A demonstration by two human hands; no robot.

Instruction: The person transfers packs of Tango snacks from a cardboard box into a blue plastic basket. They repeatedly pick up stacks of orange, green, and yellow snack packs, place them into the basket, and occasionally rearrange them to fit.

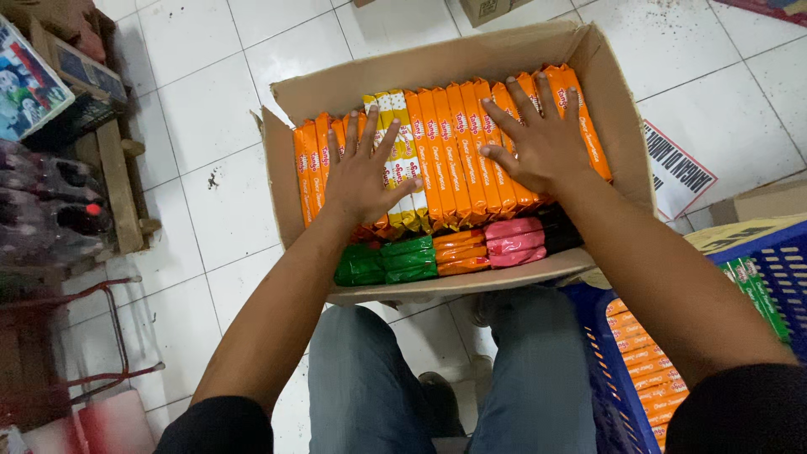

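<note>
Glossy orange packets (458, 143), cardboard box (437, 63), left hand (363, 172), right hand (542, 143) flat, fingers spread

Left hand (363, 172) and right hand (538, 141) cover parts of orange packs (454, 139); blue crate (626, 395) cut off by bottom edge; bottles (50, 210) at left blurry.

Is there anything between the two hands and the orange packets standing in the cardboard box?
Nothing visible. The left hand and the right hand lie flat, directly on the row of upright orange packets in the open brown cardboard box.
</note>
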